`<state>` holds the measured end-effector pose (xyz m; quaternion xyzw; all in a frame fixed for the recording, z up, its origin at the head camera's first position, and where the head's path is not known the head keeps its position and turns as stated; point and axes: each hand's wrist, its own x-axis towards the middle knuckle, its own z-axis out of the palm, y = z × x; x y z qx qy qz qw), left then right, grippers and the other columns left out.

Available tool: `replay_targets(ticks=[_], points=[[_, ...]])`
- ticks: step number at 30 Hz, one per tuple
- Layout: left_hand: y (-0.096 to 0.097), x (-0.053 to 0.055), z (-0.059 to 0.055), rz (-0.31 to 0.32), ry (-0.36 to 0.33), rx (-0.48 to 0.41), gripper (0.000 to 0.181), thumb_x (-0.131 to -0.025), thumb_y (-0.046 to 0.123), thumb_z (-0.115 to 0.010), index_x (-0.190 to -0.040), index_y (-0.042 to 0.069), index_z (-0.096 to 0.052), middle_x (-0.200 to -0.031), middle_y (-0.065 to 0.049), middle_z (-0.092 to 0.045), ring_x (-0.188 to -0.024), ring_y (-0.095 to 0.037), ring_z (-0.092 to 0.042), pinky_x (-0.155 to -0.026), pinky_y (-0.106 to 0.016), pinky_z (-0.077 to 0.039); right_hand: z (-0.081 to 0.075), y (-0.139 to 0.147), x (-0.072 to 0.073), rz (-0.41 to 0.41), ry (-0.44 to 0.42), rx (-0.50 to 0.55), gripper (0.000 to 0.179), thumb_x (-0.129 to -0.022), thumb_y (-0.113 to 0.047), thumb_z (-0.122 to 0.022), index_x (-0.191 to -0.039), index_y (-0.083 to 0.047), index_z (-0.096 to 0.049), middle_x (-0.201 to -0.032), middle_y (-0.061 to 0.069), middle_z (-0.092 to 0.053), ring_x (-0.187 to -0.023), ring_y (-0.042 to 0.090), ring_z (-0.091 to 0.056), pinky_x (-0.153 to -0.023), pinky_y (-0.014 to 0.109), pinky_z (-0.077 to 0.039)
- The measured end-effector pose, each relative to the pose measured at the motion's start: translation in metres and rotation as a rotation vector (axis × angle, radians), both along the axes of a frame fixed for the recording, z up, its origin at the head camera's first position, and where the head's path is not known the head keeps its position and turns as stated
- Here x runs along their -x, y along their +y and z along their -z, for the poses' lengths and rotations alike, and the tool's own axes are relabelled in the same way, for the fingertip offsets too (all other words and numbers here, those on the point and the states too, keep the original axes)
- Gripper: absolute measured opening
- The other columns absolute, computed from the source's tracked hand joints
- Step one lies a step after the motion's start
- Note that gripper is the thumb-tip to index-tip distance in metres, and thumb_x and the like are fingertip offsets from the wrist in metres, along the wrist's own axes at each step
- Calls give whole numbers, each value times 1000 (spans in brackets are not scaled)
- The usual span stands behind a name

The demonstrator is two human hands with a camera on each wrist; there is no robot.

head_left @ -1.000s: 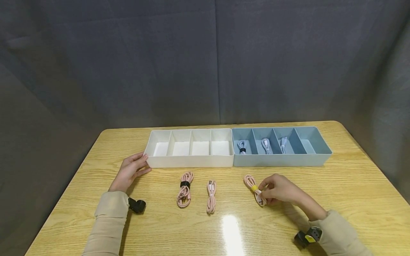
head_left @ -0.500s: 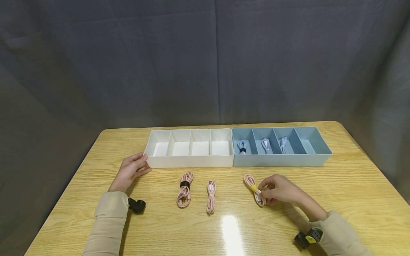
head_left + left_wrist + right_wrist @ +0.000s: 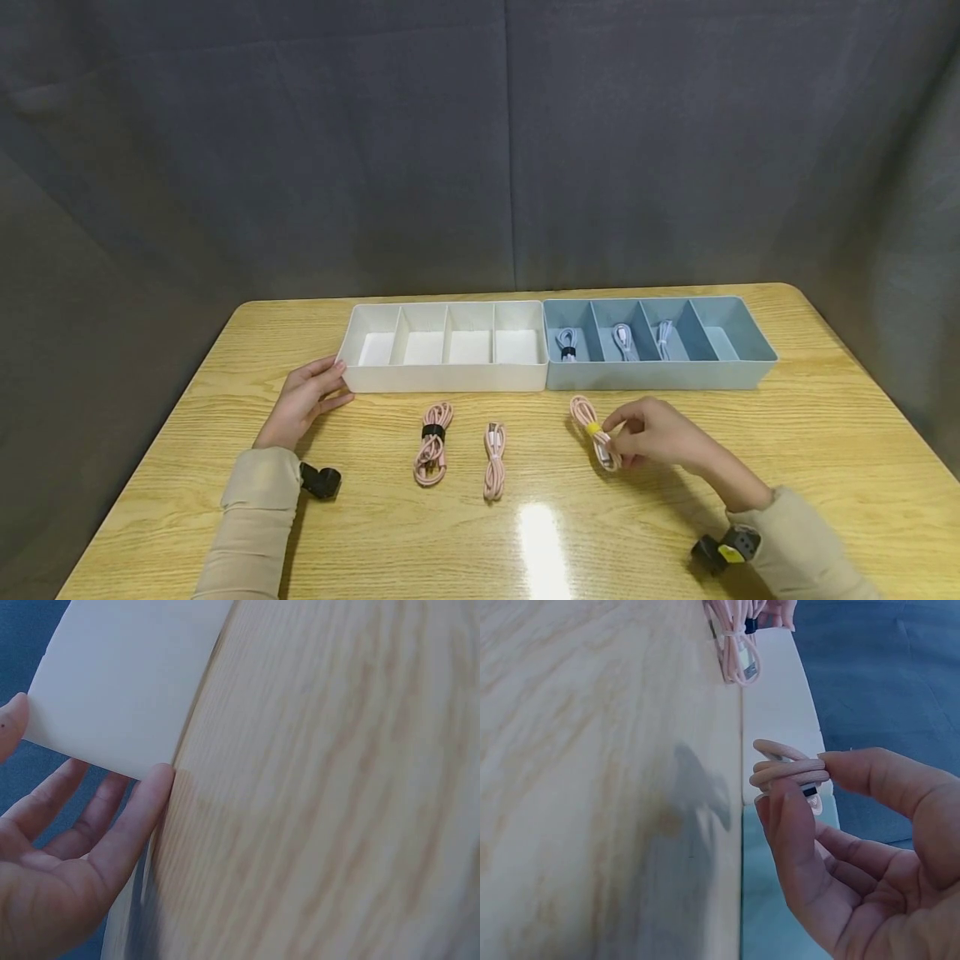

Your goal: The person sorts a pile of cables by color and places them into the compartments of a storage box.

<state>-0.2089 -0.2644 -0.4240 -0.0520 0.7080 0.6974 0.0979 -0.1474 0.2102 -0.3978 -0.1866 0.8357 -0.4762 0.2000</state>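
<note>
My right hand (image 3: 651, 429) pinches a coiled pink cable (image 3: 585, 414) with a yellow tie between thumb and fingertips. In the right wrist view this pink cable hangs above the tabletop, its shadow apart from it. At the left, my left hand (image 3: 302, 400) rests its fingertips against the end corner of the white divided box (image 3: 442, 380); in the left wrist view its fingers (image 3: 124, 829) lie fairly straight along that end. Between the hands lie a pink cable with a black strap (image 3: 433, 433) and a pink cable with a white connector (image 3: 495, 479).
Directly right of the white box stands a blue divided box (image 3: 652, 377). Blue cables, one of them a cable with a black tie (image 3: 567, 340), lie in three of its compartments. Both boxes stand near the far edge of the wooden table (image 3: 390, 542), before a dark curtain (image 3: 375, 150).
My right hand has raised the yellow-tied cable and shifted it slightly toward the boxes. The left hand stays at the white box, and the other cables lie where they were.
</note>
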Motion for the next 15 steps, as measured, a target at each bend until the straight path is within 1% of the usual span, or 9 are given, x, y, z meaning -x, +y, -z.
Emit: replay_targets(ticks=[7, 15], points=[[0, 0, 0, 3, -1, -3, 67, -91, 31, -57, -139, -5, -28, -103, -1, -52, -93, -13, -55, -90, -34, -48, -10, -3, 3, 0, 19, 7, 28, -76, 2, -56, -102, 14, -57, -64, 8, -61, -59, 22, -60, -53, 38, -56], [1, 0, -1, -12, -5, 5, 66, -91, 32, -56, -139, -4, -29, -101, -1, -52, -91, -13, -54, -91, -35, -48, -19, -7, 6, -13, 15, 44, 30, -77, 5, -55, -105, 16, -56, -67, 9, -61, -57, 16, -57, -51, 35, -54]])
